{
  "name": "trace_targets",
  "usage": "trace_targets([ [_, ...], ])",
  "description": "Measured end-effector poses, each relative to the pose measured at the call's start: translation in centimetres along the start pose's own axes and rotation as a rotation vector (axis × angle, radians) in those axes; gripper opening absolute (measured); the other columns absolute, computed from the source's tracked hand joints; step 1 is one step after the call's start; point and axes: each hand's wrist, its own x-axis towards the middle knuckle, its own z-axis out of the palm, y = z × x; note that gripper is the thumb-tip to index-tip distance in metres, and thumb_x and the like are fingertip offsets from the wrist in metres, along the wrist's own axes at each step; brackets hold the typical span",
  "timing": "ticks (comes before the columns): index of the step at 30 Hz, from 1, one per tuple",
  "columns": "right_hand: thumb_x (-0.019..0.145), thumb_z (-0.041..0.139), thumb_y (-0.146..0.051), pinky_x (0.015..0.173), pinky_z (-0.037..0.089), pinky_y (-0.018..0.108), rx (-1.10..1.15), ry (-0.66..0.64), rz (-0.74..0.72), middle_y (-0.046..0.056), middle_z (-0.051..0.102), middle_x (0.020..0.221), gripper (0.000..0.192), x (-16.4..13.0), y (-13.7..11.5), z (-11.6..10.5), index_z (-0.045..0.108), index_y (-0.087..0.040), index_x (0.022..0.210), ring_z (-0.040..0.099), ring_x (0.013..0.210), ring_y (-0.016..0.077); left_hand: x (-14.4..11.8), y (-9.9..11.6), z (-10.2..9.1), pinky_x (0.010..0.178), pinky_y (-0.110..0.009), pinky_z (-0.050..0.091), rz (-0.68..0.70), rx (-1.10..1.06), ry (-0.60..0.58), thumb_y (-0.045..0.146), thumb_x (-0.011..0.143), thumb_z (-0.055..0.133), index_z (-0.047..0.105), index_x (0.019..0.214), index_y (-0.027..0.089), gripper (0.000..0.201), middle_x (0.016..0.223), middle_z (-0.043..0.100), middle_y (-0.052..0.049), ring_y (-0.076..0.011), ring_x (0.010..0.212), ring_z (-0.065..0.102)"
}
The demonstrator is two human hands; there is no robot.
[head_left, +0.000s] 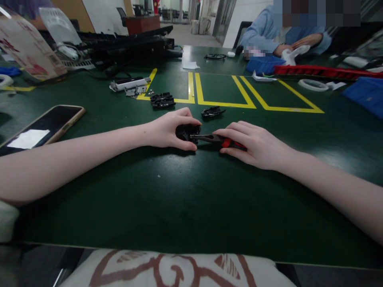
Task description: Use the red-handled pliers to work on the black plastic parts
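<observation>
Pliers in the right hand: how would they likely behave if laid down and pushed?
The pliers look stiff, their nose apparently metal. That metal probably makes them somewhat heavy for their size. Their long, uneven outline suggests they would slide or swivel on the glossy table rather than roll.

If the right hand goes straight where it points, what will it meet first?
Probably the black part in the left hand; the pliers in the right hand seem to touch it.

green table (191, 207) | yellow tape lines (226, 105) | phone (56, 119), left | larger black part (162, 100) | smaller black part (212, 112) | blue bin (367, 95), right
</observation>
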Motion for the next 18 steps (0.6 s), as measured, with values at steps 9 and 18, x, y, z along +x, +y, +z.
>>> trace_targets([
  [9, 0.098, 0.048, -0.040, 0.075, 0.051, 0.039, -0.052, -0.002, 0.006, 0.015, 0.065, 0.110, 0.042, 0.0, -0.1, 0.0, 0.057, -0.015, 0.130, 0.061, 0.093, 0.0271, -0.4, 1.0, 0.6, 0.101, -0.044, 0.045, 0.008, 0.054, -0.022, 0.044, 0.083, 0.064, 0.055, 0.135, 0.017, 0.060, 0.127, 0.053, -0.013, -0.0289, 0.115, 0.052],
  [18, 0.096, 0.051, -0.042, 0.075, 0.050, 0.040, -0.069, 0.019, 0.030, 0.013, 0.067, 0.108, 0.040, 0.3, -1.0, -0.1, 0.059, -0.018, 0.126, 0.061, 0.091, 0.0271, -0.1, 1.8, 1.1, 0.100, -0.046, 0.043, -0.054, 0.052, -0.020, 0.053, 0.079, 0.068, 0.054, 0.123, 0.018, 0.059, 0.126, 0.056, -0.011, -0.0311, 0.117, 0.052],
])
